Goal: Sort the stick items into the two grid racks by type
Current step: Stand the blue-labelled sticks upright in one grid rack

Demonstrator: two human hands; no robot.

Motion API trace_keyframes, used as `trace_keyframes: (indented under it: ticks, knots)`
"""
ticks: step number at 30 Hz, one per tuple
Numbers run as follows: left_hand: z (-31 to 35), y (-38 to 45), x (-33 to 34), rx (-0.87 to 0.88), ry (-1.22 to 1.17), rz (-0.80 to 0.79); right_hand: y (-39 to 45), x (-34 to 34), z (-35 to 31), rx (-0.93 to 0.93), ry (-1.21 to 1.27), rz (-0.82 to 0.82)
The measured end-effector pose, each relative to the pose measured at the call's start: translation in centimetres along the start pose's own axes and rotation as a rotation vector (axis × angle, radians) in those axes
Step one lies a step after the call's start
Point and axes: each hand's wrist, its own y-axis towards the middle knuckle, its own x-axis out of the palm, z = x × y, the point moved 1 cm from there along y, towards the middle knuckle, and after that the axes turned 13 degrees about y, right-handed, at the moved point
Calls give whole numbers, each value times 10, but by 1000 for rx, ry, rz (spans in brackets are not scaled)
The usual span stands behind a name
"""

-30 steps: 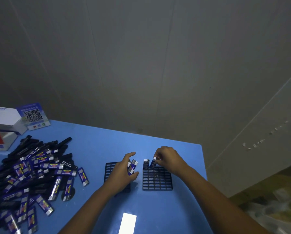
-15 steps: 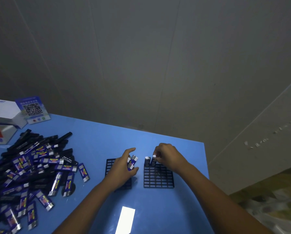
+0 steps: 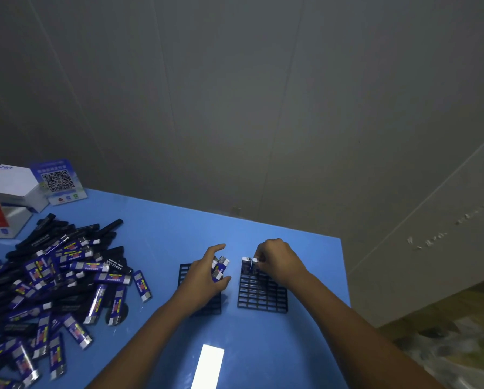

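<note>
Seemingly "CHNT" marks the white box [image 3: 12,179]; left hand [image 3: 207,279] grips blue sticks [image 3: 221,266], right hand [image 3: 277,262] pinches another [image 3: 255,265].

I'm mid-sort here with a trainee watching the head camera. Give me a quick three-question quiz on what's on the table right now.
1. True or false: the right grid rack already has sticks standing in its far row.
2. Multiple choice: the pile of unsorted sticks lies A) to the left of both racks, B) between the racks, C) to the right of both racks.
3. Short answer: what does the left hand hold over the left grid rack?

Key
1. True: two sticks stand there, and the right hand has its grip on one.
2. A.
3. A few blue labelled sticks; the exact count is hard to tell.
</note>
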Motion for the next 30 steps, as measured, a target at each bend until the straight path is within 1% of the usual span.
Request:
trace_keyframes:
  ticks: [5, 7, 9, 11, 13, 16, 18, 23, 27, 30]
  knots:
    - [4, 0, -1, -6, 3, -4, 0, -3, 4, -37, -18, -31]
    - [7, 0, -1, -3, 12, -1, -3, -7, 5, -63, 14, -28]
    - [11, 0, -1, 2, 7, -6, -7, -15, 3, -91, 110, 6]
    - [15, 0, 2, 18, 1, -8, -12, -22, -3, -99, 280, 35]
    - [21, 1, 5, 49, 0, -1, -18, -28, -11, -82, 437, 12]
    - [34, 0, 11, 103, -9, -8, -27, -34, -20, -76, 545, -38]
    - [39, 0, 15, 129, -8, -9, -31, -35, -22, -61, 619, -44]
    - [47, -1, 18, 157, 16, -25, -37, -37, -18, 3, 696, -81]
    - [49, -2, 18, 154, 32, -29, -38, -41, -16, 31, 712, -126]
    - [46, -3, 17, 148, 53, -11, -36, -46, -13, 45, 744, -110]
